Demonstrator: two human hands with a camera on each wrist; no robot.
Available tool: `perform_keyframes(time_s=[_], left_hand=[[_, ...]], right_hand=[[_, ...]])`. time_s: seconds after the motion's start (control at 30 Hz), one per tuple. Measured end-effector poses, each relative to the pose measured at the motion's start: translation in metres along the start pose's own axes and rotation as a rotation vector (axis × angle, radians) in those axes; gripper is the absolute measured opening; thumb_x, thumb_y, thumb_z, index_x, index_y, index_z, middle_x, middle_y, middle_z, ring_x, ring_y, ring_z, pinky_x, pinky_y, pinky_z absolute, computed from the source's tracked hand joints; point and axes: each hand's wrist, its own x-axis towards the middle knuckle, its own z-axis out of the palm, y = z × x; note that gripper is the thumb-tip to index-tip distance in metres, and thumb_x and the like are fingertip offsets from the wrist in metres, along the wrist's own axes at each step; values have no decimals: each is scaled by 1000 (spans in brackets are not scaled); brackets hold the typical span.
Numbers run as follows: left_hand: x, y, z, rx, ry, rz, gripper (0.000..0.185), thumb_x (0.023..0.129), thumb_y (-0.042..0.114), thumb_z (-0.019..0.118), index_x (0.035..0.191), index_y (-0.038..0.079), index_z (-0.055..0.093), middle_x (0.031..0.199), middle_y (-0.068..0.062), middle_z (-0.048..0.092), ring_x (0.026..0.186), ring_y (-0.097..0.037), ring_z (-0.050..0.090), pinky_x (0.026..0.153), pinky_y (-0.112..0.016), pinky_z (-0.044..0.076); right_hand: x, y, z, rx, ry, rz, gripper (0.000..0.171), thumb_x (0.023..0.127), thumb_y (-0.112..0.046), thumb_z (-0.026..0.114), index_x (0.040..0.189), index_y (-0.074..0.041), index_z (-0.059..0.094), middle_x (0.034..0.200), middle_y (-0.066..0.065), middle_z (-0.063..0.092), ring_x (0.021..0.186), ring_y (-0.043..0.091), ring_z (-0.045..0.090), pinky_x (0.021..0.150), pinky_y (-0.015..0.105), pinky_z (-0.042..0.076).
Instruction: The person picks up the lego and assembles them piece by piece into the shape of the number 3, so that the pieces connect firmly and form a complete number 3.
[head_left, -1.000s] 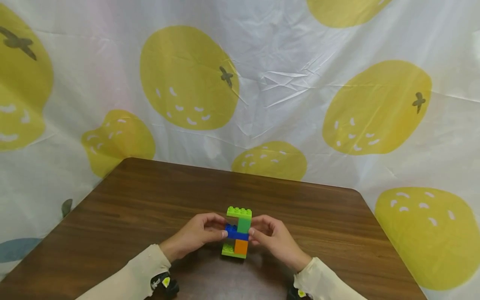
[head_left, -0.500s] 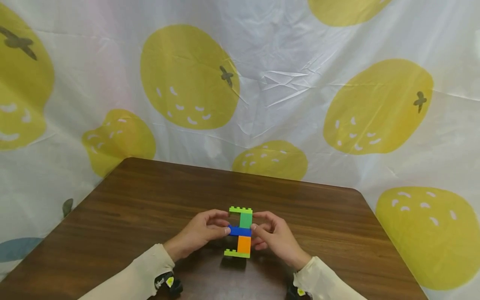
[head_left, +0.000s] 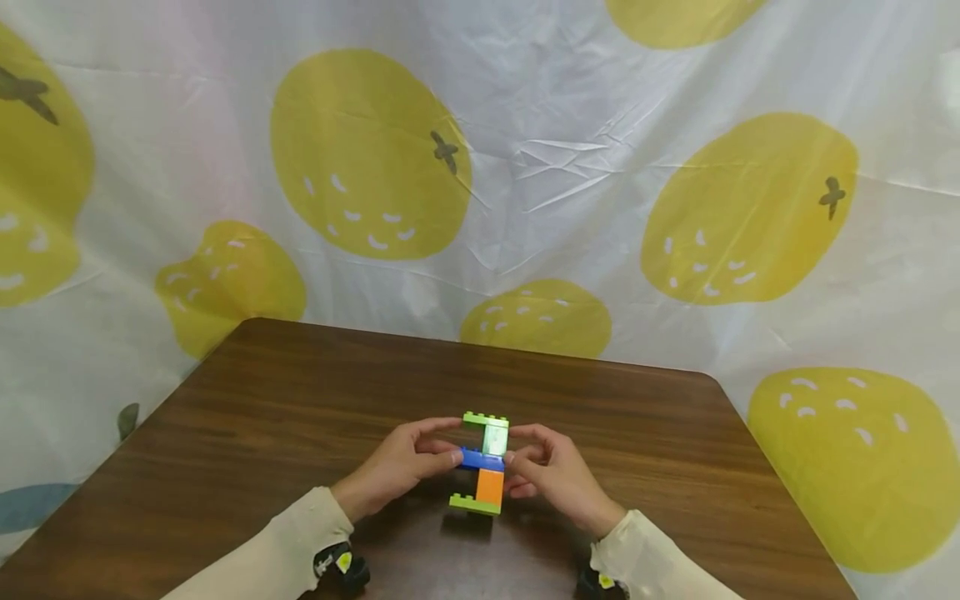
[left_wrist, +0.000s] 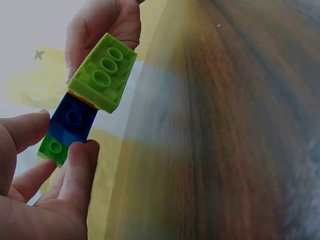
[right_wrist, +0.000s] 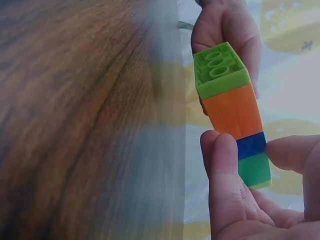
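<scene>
A toy-brick stack is held between both hands over the table. Its lime plate (head_left: 487, 419) is on top, above a green brick (head_left: 496, 437), a blue brick (head_left: 482, 459), an orange brick (head_left: 490, 486) and a lower lime plate (head_left: 476, 505). The bricks line up on the right, leaving gaps on the left like an E. My left hand (head_left: 397, 467) pinches the blue brick's left end between thumb and fingers. On the other side my right hand (head_left: 555, 475) grips the stack near the blue brick. Both wrist views show the hollow underside of the lower plate (left_wrist: 106, 70).
The brown wooden table (head_left: 337, 375) spreads under and around the hands. Behind it hangs a white curtain (head_left: 540, 167) printed with yellow fruit. Dark wrist cameras (head_left: 341, 567) sit at the cream sleeves (head_left: 281, 542).
The stack has turned from a view onto its studs to a more side-on view, and shifted slightly right. Both hands keep their hold on it.
</scene>
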Motion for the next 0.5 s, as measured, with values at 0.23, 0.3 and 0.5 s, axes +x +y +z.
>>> perform_keyframes(time_s=[0.23, 0.3, 0.5], left_hand=[[2, 0, -2, 5, -34, -4, 65, 97, 25, 79, 154, 7, 52, 123, -16, 76, 110, -20, 74, 98, -38, 58], [3, -1, -1, 17, -39, -11, 65, 96, 23, 80, 153, 6, 53, 123, -16, 76, 110, -20, 74, 97, -37, 59], [7, -4, -1, 66, -50, -34, 66, 94, 23, 82, 152, 5, 55, 120, -13, 77, 106, -19, 74, 94, -35, 59]], right_hand=[[1, 2, -3, 7, 2, 21, 55, 98, -10, 73, 144, 8, 51, 107, 18, 76, 77, 27, 78, 75, 45, 66], [1, 3, -4, 13, -2, 24, 56, 97, -10, 74, 145, 10, 50, 109, 19, 74, 78, 26, 77, 75, 45, 66], [1, 6, -5, 9, -31, 38, 60, 98, -11, 74, 147, 12, 48, 114, 22, 71, 81, 24, 77, 77, 45, 66]])
